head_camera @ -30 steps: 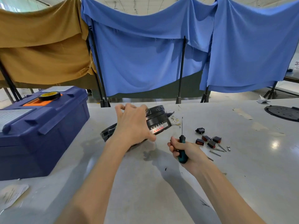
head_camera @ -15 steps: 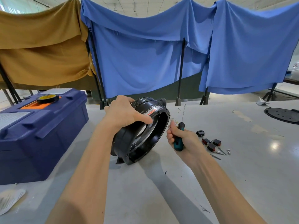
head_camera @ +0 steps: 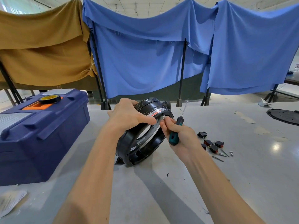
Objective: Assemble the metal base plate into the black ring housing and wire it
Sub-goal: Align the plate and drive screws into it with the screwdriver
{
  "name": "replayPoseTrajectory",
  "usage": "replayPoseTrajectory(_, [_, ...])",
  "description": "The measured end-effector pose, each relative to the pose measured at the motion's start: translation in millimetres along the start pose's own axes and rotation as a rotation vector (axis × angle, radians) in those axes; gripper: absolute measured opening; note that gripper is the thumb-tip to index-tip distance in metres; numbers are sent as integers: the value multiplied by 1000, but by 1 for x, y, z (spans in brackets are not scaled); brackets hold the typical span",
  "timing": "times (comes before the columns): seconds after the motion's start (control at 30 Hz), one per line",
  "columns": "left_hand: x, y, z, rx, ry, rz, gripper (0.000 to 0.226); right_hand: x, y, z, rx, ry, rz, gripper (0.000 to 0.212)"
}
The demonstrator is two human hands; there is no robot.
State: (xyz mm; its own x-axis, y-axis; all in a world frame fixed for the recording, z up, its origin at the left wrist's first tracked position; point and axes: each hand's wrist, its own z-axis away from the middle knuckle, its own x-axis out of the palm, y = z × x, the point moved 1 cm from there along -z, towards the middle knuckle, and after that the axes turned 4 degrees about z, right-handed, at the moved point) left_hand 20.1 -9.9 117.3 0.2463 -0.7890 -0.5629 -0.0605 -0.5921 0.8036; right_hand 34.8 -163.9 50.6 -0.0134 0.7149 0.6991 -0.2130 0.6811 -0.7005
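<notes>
The black ring housing [head_camera: 129, 149] stands on its edge on the grey table, tilted, its lower rim on the surface. A shiny metal plate [head_camera: 148, 132] shows inside its opening. My left hand [head_camera: 127, 116] grips the housing's upper rim, thumb across the labelled band. My right hand [head_camera: 179, 136] holds a green-handled screwdriver [head_camera: 175, 132], shaft pointing up, while its fingertips touch the rim beside my left thumb.
A dark blue toolbox [head_camera: 37, 135] with a roll of tape [head_camera: 50, 99] on top stands at the left. Small black and red switches [head_camera: 212, 145] and loose screws [head_camera: 220, 155] lie to the right. A black round plate [head_camera: 284, 117] sits far right. Paper [head_camera: 9, 202] lies at the front left.
My left hand raised the housing from lying low on the table to standing on its edge. My right hand, with the screwdriver, moved up and left to the rim.
</notes>
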Motion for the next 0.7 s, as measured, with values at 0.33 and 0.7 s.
replayPoseTrajectory(0.33, [3,4,5,9,-5,10,45,13,4,3,-112,76,67,4])
replayPoseTrajectory(0.7, [4,7,10,13,-4,-10,65,15,12,3,-240,191,176,14])
